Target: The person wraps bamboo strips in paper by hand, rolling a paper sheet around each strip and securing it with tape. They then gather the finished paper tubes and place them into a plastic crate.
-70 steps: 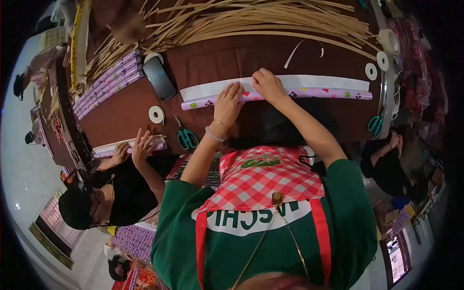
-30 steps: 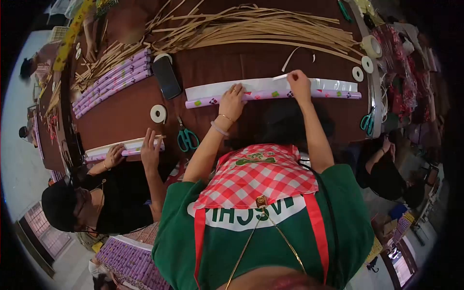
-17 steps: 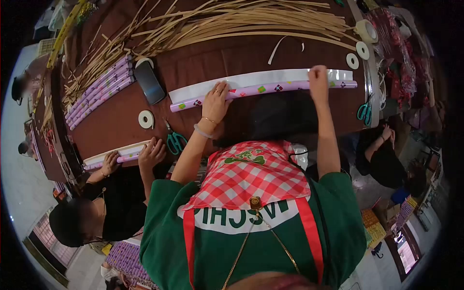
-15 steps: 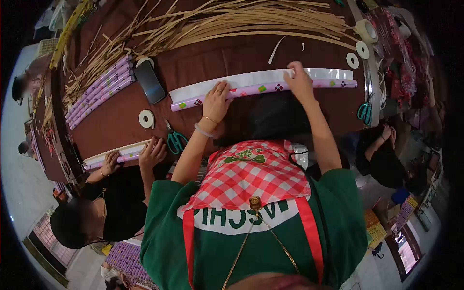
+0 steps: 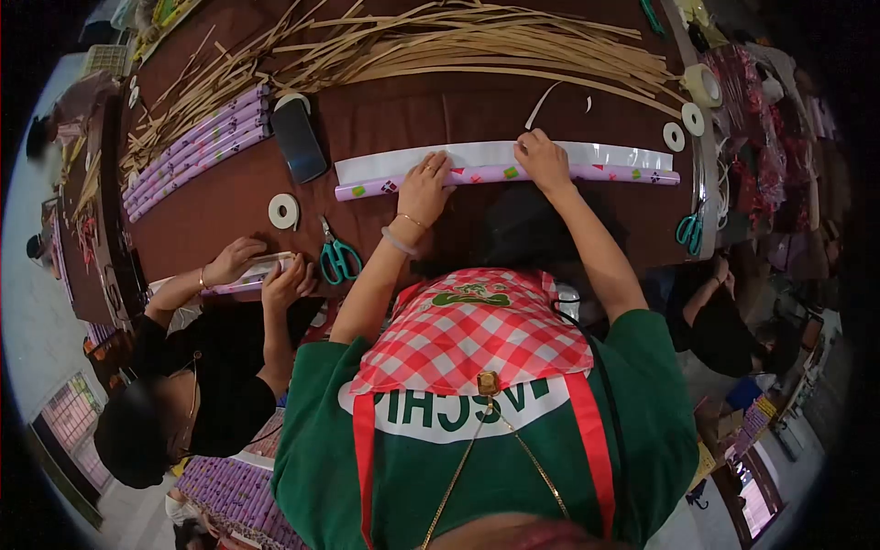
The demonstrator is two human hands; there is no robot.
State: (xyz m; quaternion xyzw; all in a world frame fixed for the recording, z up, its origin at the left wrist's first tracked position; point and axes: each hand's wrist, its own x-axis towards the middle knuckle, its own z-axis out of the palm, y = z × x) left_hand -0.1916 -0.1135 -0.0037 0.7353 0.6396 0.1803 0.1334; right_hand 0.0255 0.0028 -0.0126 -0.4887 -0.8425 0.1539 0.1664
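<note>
Left hand (image 5: 423, 188) and right hand (image 5: 543, 160) pressed open fingers onto the long purple patterned paper tube (image 5: 614, 173), lying along a white paper strip (image 5: 403, 164) on the brown desk (image 5: 229, 206); rolling seemed underway, next needing even pressure.

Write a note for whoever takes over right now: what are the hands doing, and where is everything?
Left hand: open, flat on the roll, left of its middle.
Right hand: on the roll's middle, fingertips at the white sheet; grip unclear.
Things: the roll lies along the table's near edge, with the white sheet showing behind it. Scissors and tape lie to its left.
Done: the paper is mostly rolled into a tube; finished rolls are stacked far left.
Left: the white strip is not yet rolled in.
</note>
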